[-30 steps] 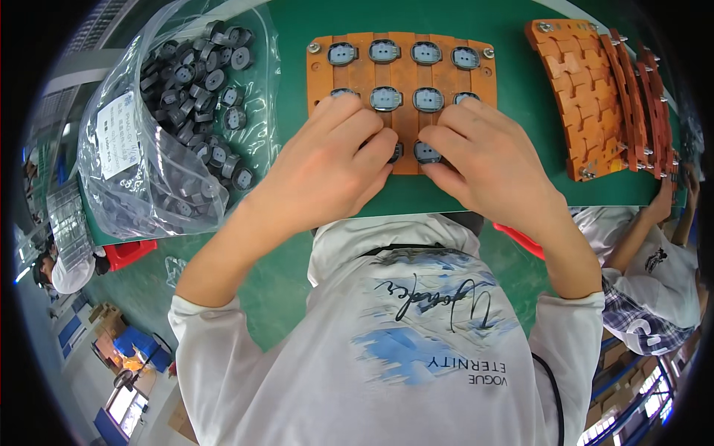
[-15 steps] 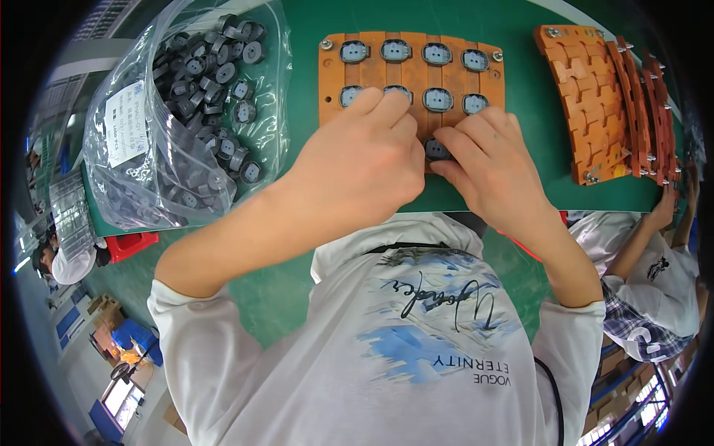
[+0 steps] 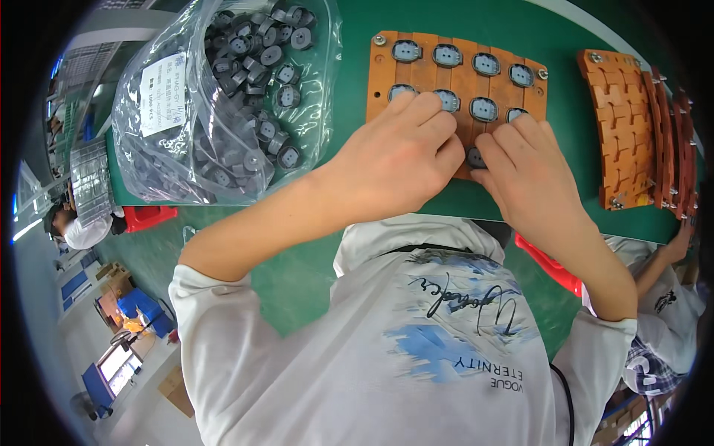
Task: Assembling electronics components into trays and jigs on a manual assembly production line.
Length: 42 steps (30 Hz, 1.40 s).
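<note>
An orange fixture board (image 3: 431, 77) lies on the green table in front of me, with rows of small grey oval plastic parts (image 3: 486, 64) seated in it. My left hand (image 3: 407, 157) is closed over the near left of the board. Its fingers are curled downward and hide whatever they hold. My right hand (image 3: 534, 169) is at the near right corner, thumb and index finger bent around a darker grey plastic part (image 3: 476, 157) in the near row. The two hands almost meet there, covering much of the near row.
A clear plastic bag (image 3: 160, 160) with a white label, full of loose grey parts (image 3: 256, 70), lies on the left. More orange boards (image 3: 623, 126) stand stacked at the right. A red stool (image 3: 550, 264) is below the table edge, and another person's arm (image 3: 658, 260) is at far right.
The whole view has shifted, so the board, bag and hands appear farther right. Relative to the board, both hands stay at nearly the same place, closed in the same way.
</note>
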Each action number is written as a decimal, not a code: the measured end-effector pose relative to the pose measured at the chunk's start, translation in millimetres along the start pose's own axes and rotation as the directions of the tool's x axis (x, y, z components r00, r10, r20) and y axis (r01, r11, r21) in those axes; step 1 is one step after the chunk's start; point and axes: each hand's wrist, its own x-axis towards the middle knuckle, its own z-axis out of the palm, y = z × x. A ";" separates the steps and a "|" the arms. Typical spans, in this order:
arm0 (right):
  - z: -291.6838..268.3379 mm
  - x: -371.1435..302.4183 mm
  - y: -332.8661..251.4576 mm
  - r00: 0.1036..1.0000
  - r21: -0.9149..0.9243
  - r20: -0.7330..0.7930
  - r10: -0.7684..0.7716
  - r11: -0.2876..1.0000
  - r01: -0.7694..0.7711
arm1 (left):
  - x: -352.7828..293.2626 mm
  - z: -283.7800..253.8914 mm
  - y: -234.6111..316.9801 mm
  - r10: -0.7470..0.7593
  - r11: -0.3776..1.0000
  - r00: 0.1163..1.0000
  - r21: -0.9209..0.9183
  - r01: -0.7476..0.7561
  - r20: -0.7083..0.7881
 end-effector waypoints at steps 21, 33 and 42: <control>-3.4 19.1 2.8 0.992 -0.116 0.039 -0.124 0.985 0.128 | -16.7 9.2 -17.2 -0.035 0.955 0.988 -0.297 -0.011 -0.148; 4.7 3.9 13.7 0.997 0.102 -0.053 -0.061 0.993 0.066 | -9.0 -4.0 -1.8 -0.160 0.959 0.987 -0.231 0.161 0.021; 16.4 -34.9 16.7 0.792 0.388 -0.469 0.390 0.897 -0.213 | -8.7 -5.8 -3.1 -0.108 0.974 0.994 -0.198 0.106 -0.002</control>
